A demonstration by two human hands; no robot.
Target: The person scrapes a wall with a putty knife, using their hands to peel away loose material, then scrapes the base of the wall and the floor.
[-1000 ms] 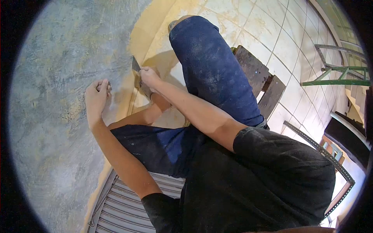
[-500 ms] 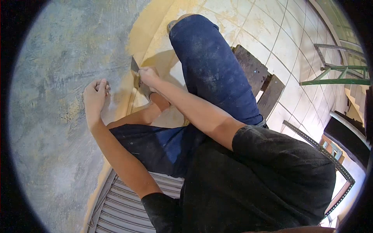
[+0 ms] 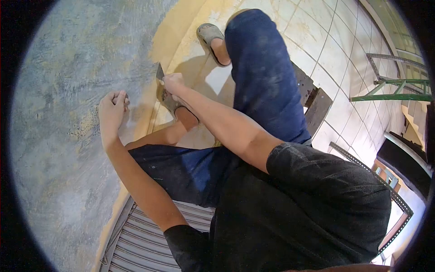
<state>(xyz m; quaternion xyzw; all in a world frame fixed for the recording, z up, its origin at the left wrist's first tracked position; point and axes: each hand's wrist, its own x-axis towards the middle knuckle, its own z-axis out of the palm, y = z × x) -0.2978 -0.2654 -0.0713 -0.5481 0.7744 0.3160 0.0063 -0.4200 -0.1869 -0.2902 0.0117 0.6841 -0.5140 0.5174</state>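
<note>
My right hand [image 3: 174, 84] is closed around a putty knife, whose dark metal blade [image 3: 159, 71] points at the yellowish strip [image 3: 165, 38] along the bottom of the wall. To its left, my left hand [image 3: 112, 112] is held close in front of the mottled grey-blue wall [image 3: 63, 109]. Its fingers are curled with the thumb against them; whatever they may hold is hidden. Below the knife, one sandal [image 3: 170, 103] on my foot is partly covered by my right hand and forearm.
Another sandal [image 3: 210, 34] rests on the dusty tiled floor [image 3: 333, 54]. A dark wooden piece [image 3: 319, 109] lies beside my raised knee. Ribbed grey shutter slats [image 3: 149, 235] are at the bottom. Green metal bars [image 3: 389, 96] and a perforated metal frame [image 3: 362, 165] stand at right.
My raised knee has shifted to the right, bringing the farther sandal into fuller view. My right hand and the putty knife have moved slightly. My left hand stays almost still.
</note>
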